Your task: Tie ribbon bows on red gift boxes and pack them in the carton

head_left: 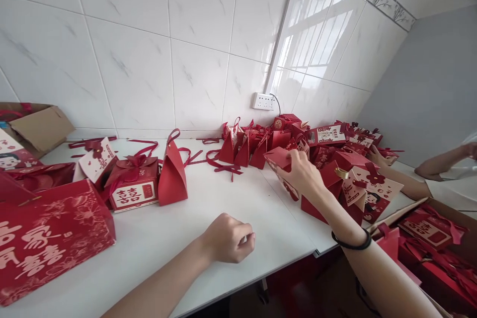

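Observation:
My left hand rests on the white table near its front edge, fingers curled into a loose fist with nothing visible in it. My right hand, with a black band on the wrist, reaches to the right and grips a flat red gift box at the edge of a heap of red gift boxes. A folded red triangular box and a red box with a bow stand to the left of my left hand.
A large red box lies at the front left, a cardboard carton behind it. Another person's arms reach in from the right. An open carton of red boxes sits lower right. A wall socket is on the tiles.

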Motion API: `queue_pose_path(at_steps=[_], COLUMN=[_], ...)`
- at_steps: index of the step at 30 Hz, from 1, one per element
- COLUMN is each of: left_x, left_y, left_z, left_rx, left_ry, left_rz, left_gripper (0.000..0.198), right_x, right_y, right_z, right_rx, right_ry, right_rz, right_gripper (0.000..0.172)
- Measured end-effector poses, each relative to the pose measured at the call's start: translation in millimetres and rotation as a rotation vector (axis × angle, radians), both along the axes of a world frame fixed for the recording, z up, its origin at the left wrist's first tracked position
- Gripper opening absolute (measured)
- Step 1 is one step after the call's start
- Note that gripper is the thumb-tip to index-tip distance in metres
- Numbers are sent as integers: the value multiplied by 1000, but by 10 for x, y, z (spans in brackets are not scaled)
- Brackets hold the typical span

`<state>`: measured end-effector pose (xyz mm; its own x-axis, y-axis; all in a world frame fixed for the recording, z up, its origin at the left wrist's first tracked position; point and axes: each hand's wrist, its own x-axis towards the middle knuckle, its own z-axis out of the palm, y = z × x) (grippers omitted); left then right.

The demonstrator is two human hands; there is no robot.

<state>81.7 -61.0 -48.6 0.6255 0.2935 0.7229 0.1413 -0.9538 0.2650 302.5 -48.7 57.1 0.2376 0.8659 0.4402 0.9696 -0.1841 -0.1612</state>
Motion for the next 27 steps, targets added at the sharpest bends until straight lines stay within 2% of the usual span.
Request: queue_pose_path(at_steps=[2, 5, 7, 9, 11, 14, 17, 20, 23, 27], left_x=[-5, -21, -33, -42, -49, -71, -123, -204, -289, -362], left_y=[3, 7, 13, 27, 53, 118, 205, 295, 362, 400], left_z=[29, 107, 160, 198, 224, 265, 332, 412, 479, 523], left_rx=[-194, -604, -838, -971, -998, -983, -993, -866, -748, -709], left_ry=[82, 203, 181, 40, -174, -489, -739, -931, -966, -876], left_rz=[36, 87, 63, 19, 22, 162, 324, 408, 469, 474], left_gripper=[27, 23, 28, 52, 61, 58, 51, 42, 38, 37], right_x=[-4, -117, -286, -502, -715, -929, -973, -895, -762, -594], right_y=[-25, -29, 4, 47, 76, 82, 71, 67, 59, 9], right_z=[57, 95, 52, -45, -174, -390, -591, -734, -801, -836], right_rx=[226, 540, 617, 590, 515, 413, 338, 292, 272, 238], right_ry=[193, 602, 937, 1251, 1483, 1679, 1748, 1769, 1776, 1743], right_rz=[67, 256, 393, 489, 535, 602, 667, 652, 633, 684], right_gripper=[39, 37, 36, 35, 34, 31, 33, 39, 37, 40])
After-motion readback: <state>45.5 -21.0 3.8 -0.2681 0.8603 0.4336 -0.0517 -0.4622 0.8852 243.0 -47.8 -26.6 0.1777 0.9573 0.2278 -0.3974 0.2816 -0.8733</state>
